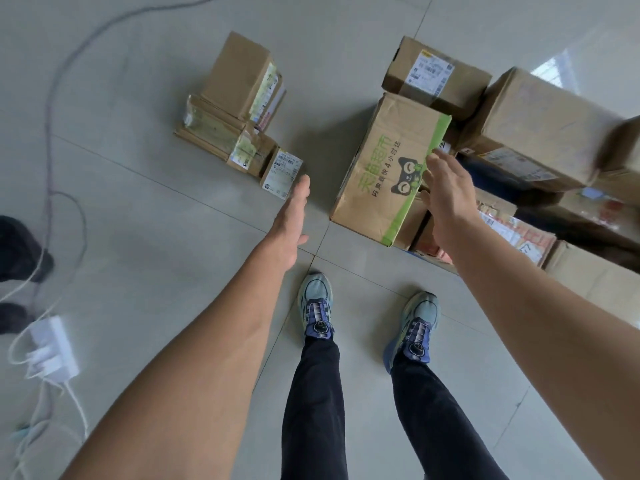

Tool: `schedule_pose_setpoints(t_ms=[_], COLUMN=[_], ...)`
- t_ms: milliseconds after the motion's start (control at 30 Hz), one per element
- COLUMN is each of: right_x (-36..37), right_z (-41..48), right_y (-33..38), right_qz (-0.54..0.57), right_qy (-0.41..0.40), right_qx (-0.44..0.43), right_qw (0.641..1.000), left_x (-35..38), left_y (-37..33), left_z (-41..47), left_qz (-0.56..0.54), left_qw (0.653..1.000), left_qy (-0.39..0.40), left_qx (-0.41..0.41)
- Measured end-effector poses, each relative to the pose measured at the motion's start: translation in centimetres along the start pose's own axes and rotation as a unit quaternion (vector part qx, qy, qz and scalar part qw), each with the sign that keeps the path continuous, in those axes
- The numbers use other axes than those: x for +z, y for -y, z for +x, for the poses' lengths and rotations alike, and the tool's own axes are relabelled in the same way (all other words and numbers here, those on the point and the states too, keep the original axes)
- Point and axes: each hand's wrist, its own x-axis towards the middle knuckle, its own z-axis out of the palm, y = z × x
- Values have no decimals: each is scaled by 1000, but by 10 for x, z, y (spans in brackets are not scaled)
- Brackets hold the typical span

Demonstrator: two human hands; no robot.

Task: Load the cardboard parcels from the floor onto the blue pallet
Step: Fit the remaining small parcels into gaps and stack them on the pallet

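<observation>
Both hands empty, fingers straight. My left hand (291,216) and right hand (446,192) flank the green-printed box (381,174). The right fingertips lie over its right edge; the left is apart from it. The box sits at the near-left corner of the stack (540,133); whether it rests on floor or pallet I cannot tell. Long axis: away from me, printed face up, green stripe rightward. Judged progress: most loaded; small parcels (235,112) remain on the floor, left.
</observation>
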Motion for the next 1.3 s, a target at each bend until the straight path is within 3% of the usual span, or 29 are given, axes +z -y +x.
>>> schedule_pose_setpoints(t_ms=[200, 433, 833, 1300], right_x=[31, 122, 316, 398], right_z=[-26, -27, 4, 97], right_y=[20, 14, -3, -5], right_qz=[0, -9, 16, 37], right_qy=[83, 126, 97, 79], right_qx=[-34, -9, 92, 157], right_qw=[996, 992, 991, 984], left_x=[-20, -92, -253, -278], left_y=[-19, -41, -94, -131], left_z=[-29, -4, 134, 257], left_qz=[-6, 8, 89, 144], left_qw=[999, 998, 995, 989], left_qy=[-19, -37, -52, -16], left_qx=[30, 42, 8, 16])
